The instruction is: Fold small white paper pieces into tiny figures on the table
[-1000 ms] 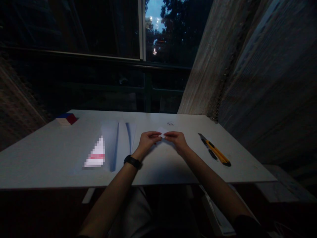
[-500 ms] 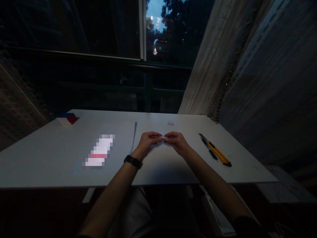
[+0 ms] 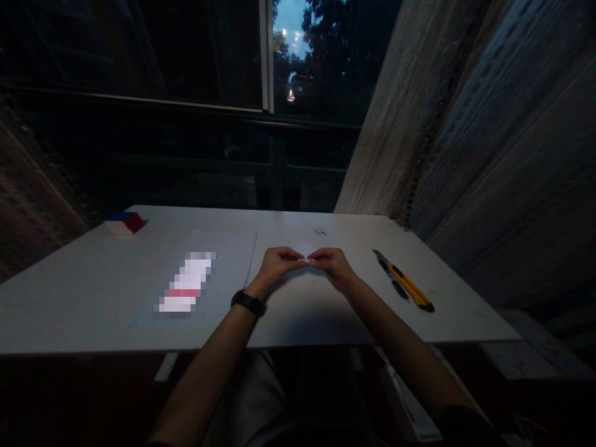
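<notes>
My left hand, below a black wristband, pinches one side of a small piece of white folded paper over the middle of the desk. Opposite it, my right hand pinches the other side, so the fingertips of both hands nearly meet. A pointed part of the paper shows above the fingertips. Most of the rest is covered by my fingers, and the exact folds are too dim to make out.
Right of my hands lie a yellow-and-black utility knife and a slimmer black cutter. White sheets with a blurred-out bright rectangle lie left. A coloured cube stands far left; a small thin dark item lies behind my hands.
More of the white paper shows above my fingertips, as a pale point. Both hands keep their pinch in nearly the same place.
</notes>
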